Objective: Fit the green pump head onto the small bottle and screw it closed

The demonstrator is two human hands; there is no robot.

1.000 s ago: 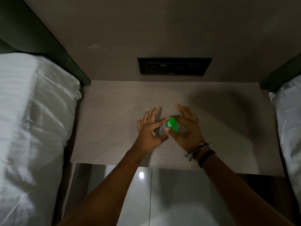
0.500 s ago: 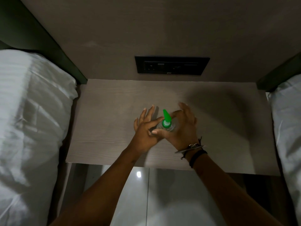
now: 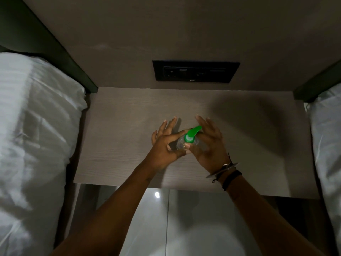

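Flanking white pillows [image 3: 36, 135], bare nightstand [image 3: 120, 126], left hand's [image 3: 164, 146] grip around small bottle [image 3: 181, 144], right hand's [image 3: 208, 145] pinching green pump head [image 3: 191, 135].

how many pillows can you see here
2: one white pillow at the left edge beside the bedside table, one at the right edge, partly cut off. More may lie out of frame.
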